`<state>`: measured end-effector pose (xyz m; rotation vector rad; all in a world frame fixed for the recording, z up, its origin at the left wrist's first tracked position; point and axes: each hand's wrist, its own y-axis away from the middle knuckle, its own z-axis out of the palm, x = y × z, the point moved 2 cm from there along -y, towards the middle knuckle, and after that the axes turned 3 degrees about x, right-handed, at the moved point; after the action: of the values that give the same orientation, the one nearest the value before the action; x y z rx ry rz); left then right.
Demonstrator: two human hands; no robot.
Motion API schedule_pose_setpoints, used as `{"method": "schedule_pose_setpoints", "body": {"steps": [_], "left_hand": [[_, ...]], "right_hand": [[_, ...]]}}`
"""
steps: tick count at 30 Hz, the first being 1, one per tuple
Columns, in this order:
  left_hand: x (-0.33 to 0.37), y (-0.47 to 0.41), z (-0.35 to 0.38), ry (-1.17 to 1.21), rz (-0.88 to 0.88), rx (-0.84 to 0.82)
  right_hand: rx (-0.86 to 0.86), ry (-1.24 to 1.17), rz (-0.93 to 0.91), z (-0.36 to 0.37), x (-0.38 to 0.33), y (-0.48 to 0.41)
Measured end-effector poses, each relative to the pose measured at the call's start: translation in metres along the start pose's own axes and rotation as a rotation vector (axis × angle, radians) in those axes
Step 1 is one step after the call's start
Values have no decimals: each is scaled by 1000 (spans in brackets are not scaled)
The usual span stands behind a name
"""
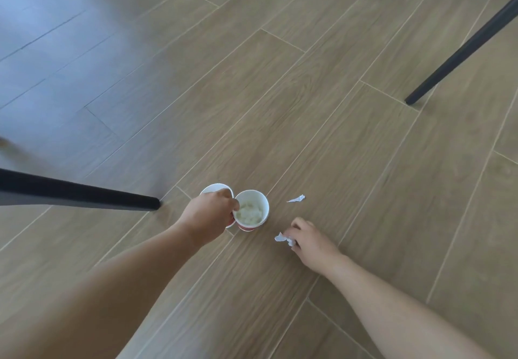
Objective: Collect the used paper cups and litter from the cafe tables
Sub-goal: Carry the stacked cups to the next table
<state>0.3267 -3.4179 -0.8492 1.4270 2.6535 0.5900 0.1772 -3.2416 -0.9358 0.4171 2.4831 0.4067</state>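
Two white paper cups with red lower parts are held side by side over the wooden floor by my left hand. The right cup has crumpled white paper inside. The left cup is mostly hidden behind my fingers. My right hand is low at the floor, with its fingers closed on a crumpled white paper scrap. A second small white paper scrap lies loose on the floor, just beyond my right hand and right of the cups.
A black furniture leg slants in from the left and meets the floor just left of the cups. More black legs stand at the upper right. Wood-look floor planks fill the view.
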Motion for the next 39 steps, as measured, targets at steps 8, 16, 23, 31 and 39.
{"method": "schedule_pose_setpoints", "body": {"steps": [8, 16, 23, 31, 39], "left_hand": [[13, 6, 21, 23, 52, -2], [10, 15, 19, 38, 86, 53], [2, 25, 15, 70, 71, 40], [1, 30, 24, 18, 81, -43], [-2, 28, 24, 0, 79, -77]], "right_hand": [[278, -154, 202, -24, 11, -18], [224, -130, 254, -36, 17, -43], [108, -42, 169, -27, 16, -49], [151, -127, 194, -12, 19, -48], [278, -277, 203, -46, -3, -43]]}}
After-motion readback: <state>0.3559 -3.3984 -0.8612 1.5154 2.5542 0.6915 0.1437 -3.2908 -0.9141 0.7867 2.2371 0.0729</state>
